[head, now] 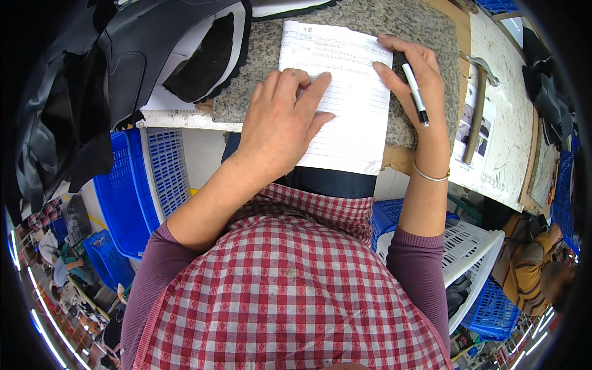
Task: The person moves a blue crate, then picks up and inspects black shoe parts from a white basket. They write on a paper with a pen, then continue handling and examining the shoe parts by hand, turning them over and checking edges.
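A lined notebook (351,115) with rows of handwritten figures lies on a speckled granite slab (416,27), its lower end reaching past the slab's front edge. My left hand (282,111) rests on the page, holding nothing, with the index finger stretched out just below the last written row. At the page's upper right edge is my right hand (416,74), index fingertip and thumb touching the paper. A white and black pen (413,88) sits in that hand, between thumb and index finger, slanting back toward the wrist; its upper end is partly hidden by the fingers.
Black leather-like cut pieces (134,51) overhang the bench at left. A hammer (476,111) lies over a printed sheet (485,125) on the white bench (504,152). Blue crates (122,185) and a white basket (467,245) stand below; another person (522,268) is at far right.
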